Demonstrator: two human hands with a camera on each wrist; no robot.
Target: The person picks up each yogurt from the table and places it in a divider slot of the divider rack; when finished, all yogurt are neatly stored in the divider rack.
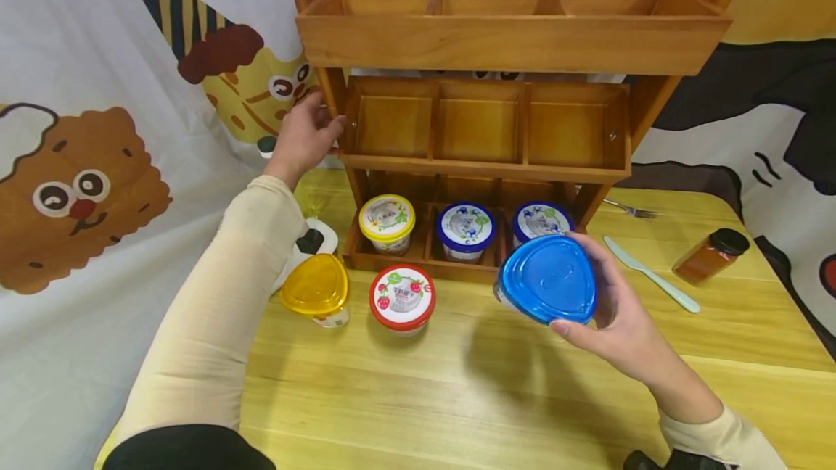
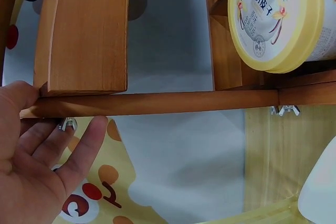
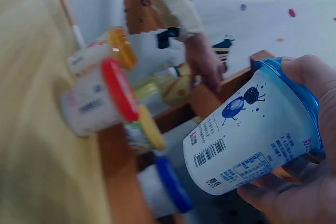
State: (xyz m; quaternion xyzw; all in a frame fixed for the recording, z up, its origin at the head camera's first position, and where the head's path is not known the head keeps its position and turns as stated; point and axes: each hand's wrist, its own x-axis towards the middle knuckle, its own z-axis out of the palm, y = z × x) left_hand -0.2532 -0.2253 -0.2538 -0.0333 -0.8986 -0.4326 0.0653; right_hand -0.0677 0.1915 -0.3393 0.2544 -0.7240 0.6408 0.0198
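Observation:
My right hand [image 1: 630, 321] grips a white yogurt cup [image 3: 249, 137] by its blue rounded-triangular lid [image 1: 550, 278], tilted above the table in front of the rack. Blueberry and blackberry drawings and a barcode show on its side in the right wrist view. My left hand [image 1: 307, 133] holds the left side post of a wooden three-tier rack [image 1: 509, 42], thumb on one side and fingers on the other by a wing nut [image 2: 68, 124]. The rack's bottom tier holds a yellow-lidded cup [image 1: 387, 220] and two blue-rimmed cups, one at the middle [image 1: 466, 229] and one at the right [image 1: 542, 220].
A red-lidded cup [image 1: 401, 298] and an orange-lidded cup [image 1: 316, 287] stand on the table before the rack. To the right lie a pale green knife [image 1: 653, 275], a fork [image 1: 632, 209] and a black-capped jar [image 1: 708, 258]. Printed cloth hangs behind.

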